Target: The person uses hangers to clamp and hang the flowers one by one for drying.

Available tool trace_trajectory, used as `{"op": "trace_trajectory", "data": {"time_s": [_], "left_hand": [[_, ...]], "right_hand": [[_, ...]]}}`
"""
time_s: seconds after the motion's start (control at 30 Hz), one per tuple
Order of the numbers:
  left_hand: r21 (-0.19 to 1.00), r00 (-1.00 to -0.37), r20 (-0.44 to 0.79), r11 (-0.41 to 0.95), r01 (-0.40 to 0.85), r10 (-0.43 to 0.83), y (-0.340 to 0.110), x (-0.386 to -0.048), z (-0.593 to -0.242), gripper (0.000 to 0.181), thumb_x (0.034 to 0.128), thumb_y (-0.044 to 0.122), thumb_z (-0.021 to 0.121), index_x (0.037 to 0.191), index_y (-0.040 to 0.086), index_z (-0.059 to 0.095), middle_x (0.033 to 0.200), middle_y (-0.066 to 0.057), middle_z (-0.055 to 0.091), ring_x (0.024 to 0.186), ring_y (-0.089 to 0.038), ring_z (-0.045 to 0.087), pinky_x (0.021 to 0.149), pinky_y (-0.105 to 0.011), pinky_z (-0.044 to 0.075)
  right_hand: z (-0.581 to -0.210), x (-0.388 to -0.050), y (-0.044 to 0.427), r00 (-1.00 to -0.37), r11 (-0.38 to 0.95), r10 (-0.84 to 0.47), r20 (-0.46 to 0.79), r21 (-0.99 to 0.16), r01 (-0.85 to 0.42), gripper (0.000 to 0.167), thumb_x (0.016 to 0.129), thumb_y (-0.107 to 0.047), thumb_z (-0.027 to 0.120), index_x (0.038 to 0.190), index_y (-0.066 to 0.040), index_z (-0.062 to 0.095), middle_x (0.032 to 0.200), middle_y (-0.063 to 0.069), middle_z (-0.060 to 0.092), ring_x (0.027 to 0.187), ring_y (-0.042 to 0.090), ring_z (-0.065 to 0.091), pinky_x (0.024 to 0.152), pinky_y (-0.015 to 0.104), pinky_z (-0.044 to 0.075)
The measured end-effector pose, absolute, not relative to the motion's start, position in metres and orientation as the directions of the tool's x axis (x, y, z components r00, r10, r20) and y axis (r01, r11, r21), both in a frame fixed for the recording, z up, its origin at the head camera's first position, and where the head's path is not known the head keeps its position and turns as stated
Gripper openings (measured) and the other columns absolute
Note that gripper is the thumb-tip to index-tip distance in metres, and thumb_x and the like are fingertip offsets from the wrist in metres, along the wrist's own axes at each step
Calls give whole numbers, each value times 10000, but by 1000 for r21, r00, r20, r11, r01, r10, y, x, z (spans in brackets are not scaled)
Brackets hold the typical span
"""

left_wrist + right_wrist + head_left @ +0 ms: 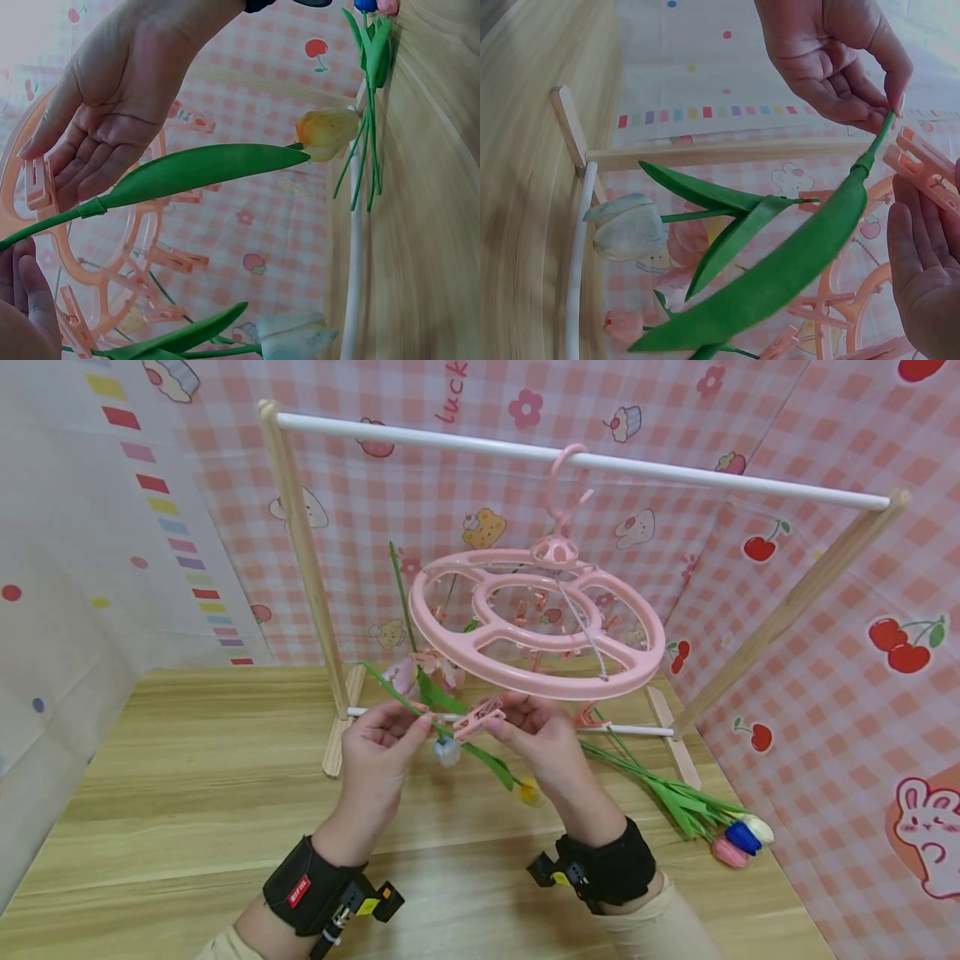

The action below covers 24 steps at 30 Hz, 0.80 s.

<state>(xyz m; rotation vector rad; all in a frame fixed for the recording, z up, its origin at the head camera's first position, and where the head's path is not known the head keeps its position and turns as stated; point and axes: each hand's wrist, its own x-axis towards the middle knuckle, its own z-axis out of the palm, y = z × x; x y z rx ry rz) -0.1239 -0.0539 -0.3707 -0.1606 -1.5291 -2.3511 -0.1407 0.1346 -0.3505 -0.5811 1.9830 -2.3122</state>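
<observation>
My left hand (378, 756) pinches the green stem of a yellow artificial tulip (529, 792), whose bloom points down and right. With thumb and fingers my right hand (543, 745) holds a pink clothespin (478, 718) below the round pink clip hanger (540, 685). In the right wrist view the clothespin (922, 169) is close to the tulip's stem (883, 133); whether they touch I cannot tell. A pale blue-white tulip (630, 229) hangs behind, its stem end at another clip. Pale pink blooms (401, 677) show beneath the hanger's left side, partly hidden.
The hanger hooks over the white rod (420, 437) of a wooden stand (298, 543). Several tulips, with blue, pink and white blooms (742, 837), lie on the wooden table (187, 827) at the right. More clips dangle under the hanger. A lower white bar (637, 729) joins the stand's feet.
</observation>
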Motion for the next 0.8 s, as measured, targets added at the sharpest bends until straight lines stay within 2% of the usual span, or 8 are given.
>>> {"op": "trace_trajectory", "data": {"time_s": [0.2,0.43,0.6,0.8], "left_hand": [[867,-935,276,-361,343,-224,-53,-124,-370,257,796,-122,657,846,130,672,797,13,688,720,-77,652,676,-190,573],[868,-930,286,-348,354,-231,-54,-124,-370,227,795,-100,676,856,118,676,791,12,686,713,-76,647,654,-182,567],[869,-932,287,-348,351,-222,-54,-124,-369,218,799,-102,672,865,106,673,786,9,684,696,-76,650,655,-193,574],[874,-936,277,-350,339,-216,-53,-123,-369,215,799,-106,669,868,97,671,809,7,692,725,-80,657,661,-187,572]], "right_hand": [[-351,-141,132,-924,-193,-263,277,-954,-231,130,845,-89,698,937,-136,618,931,-36,697,858,103,656,774,208,561],[-350,-140,128,-957,-114,-235,172,-982,-148,145,853,-157,703,938,-126,589,918,-44,683,867,96,653,784,222,560],[-350,-140,128,-963,-84,-220,158,-986,-143,158,852,-163,705,936,-129,576,911,-47,681,854,95,655,749,208,556],[-350,-140,127,-949,-146,-243,198,-975,-166,138,841,-135,711,929,-125,606,921,-38,687,864,96,653,768,204,561]]}}
